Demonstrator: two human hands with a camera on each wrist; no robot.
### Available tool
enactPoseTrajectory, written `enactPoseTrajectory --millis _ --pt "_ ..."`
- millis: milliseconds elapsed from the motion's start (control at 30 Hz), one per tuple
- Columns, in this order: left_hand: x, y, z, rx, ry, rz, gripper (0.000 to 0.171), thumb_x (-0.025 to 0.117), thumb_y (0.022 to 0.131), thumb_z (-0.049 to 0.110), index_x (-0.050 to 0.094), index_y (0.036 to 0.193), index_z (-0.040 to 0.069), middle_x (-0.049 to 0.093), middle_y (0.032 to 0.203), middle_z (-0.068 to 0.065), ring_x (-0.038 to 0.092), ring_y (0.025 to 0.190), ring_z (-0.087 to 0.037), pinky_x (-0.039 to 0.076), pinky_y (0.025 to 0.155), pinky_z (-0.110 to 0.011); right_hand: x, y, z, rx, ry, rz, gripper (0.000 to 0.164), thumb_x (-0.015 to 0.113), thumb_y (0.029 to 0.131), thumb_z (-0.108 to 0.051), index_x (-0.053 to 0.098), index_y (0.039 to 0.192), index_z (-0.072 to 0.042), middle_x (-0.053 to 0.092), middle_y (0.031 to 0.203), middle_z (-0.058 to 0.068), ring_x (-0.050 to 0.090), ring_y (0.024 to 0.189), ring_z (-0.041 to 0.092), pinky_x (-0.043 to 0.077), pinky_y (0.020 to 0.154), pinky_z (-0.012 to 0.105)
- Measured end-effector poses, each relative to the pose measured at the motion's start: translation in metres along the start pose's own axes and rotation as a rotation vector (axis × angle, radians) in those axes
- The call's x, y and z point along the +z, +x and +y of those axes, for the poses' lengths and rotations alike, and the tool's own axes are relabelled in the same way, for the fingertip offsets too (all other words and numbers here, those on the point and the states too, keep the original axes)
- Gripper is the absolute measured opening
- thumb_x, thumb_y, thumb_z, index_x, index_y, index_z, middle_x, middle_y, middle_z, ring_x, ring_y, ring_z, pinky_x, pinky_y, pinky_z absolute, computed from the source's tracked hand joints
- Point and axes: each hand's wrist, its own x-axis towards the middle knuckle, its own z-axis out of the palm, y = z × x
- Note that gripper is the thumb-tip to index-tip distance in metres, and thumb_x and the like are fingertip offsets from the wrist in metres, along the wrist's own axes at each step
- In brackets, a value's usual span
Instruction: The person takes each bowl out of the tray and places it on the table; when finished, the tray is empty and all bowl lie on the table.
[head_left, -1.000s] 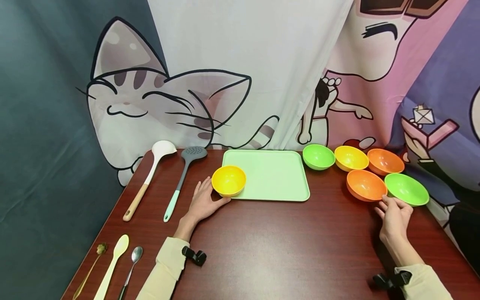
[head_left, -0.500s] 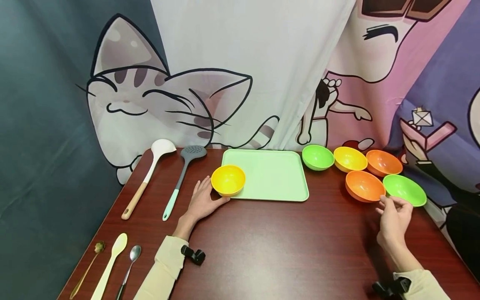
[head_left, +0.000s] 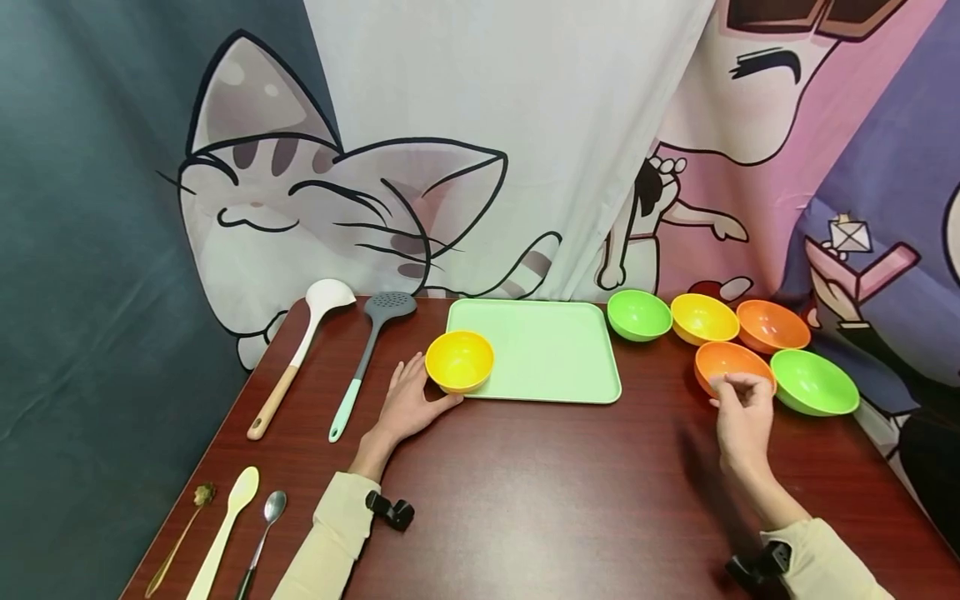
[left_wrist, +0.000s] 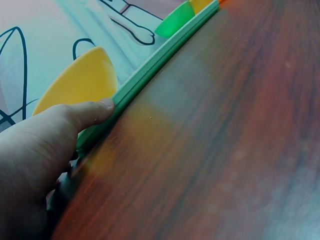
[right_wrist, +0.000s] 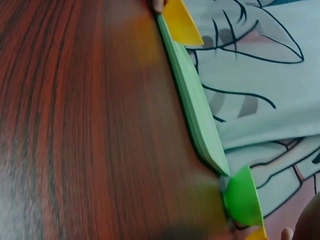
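Observation:
In the head view my left hand (head_left: 408,407) lies at the near left corner of a pale green tray (head_left: 555,350), its fingers extended beside a yellow bowl (head_left: 459,362). That bowl sits upright over this corner. My left thumb (left_wrist: 92,114) rests along the tray's rim, just under the bowl, in the left wrist view. Farther right, my right hand (head_left: 745,425) hovers in front of an orange bowl (head_left: 723,358) and overlaps its near side, fingers loosely bent, nothing visible in them. Beside that bowl stands a large green bowl (head_left: 816,383).
Behind these are a green bowl (head_left: 639,315), a yellow bowl (head_left: 703,318) and another orange bowl (head_left: 772,326). On the left lie a white ladle (head_left: 303,346), a grey slotted turner (head_left: 372,342), a cream spoon (head_left: 225,533), a metal spoon (head_left: 264,533) and a thin gold utensil (head_left: 180,537).
My right hand has shifted left, from the front of the large green bowl to over the near orange bowl. The left hand, tray and bowls stay in place.

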Motion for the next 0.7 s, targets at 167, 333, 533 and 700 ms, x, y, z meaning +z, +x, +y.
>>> enactPoseTrajectory --millis 167,333,533,700 --pt "0.001 0.001 -0.001 0.004 0.003 0.004 0.095 0.071 0.083 0.061 0.031 0.157 0.017 0.038 0.159 -0.008 0.022 0.153 -0.028 0.006 0.125 -0.054 0.017 -0.004 0.008 0.013 -0.092 -0.088 0.014 0.064 0.093 -0.004 0.055 0.096 -0.015 0.056 0.087 -0.010 0.055 0.079 0.001 0.049 0.067 0.010" --pt "0.001 0.002 0.000 0.006 0.004 0.005 0.095 0.071 0.083 0.061 0.032 0.157 0.016 0.038 0.159 -0.007 0.023 0.153 -0.028 0.007 0.126 -0.054 0.034 -0.008 0.014 0.030 -0.209 -0.189 0.013 0.063 0.095 -0.009 0.054 0.099 -0.017 0.055 0.089 -0.011 0.055 0.082 0.001 0.050 0.071 0.011" --pt "0.001 0.001 0.001 -0.001 0.002 0.001 0.095 0.070 0.083 0.061 0.031 0.157 0.017 0.037 0.159 -0.007 0.022 0.154 -0.028 0.007 0.126 -0.054 0.052 -0.012 0.018 0.022 -0.268 -0.287 0.014 0.060 0.097 -0.011 0.051 0.107 -0.014 0.056 0.092 -0.013 0.057 0.086 0.000 0.051 0.076 0.013" --pt "0.001 0.000 0.001 0.000 -0.002 0.008 0.094 0.071 0.083 0.060 0.032 0.157 0.017 0.037 0.159 -0.006 0.023 0.153 -0.028 0.007 0.126 -0.054 0.066 -0.016 0.024 0.022 -0.239 -0.376 0.018 0.058 0.098 -0.009 0.049 0.113 -0.009 0.056 0.096 -0.011 0.058 0.090 0.001 0.053 0.080 0.015"
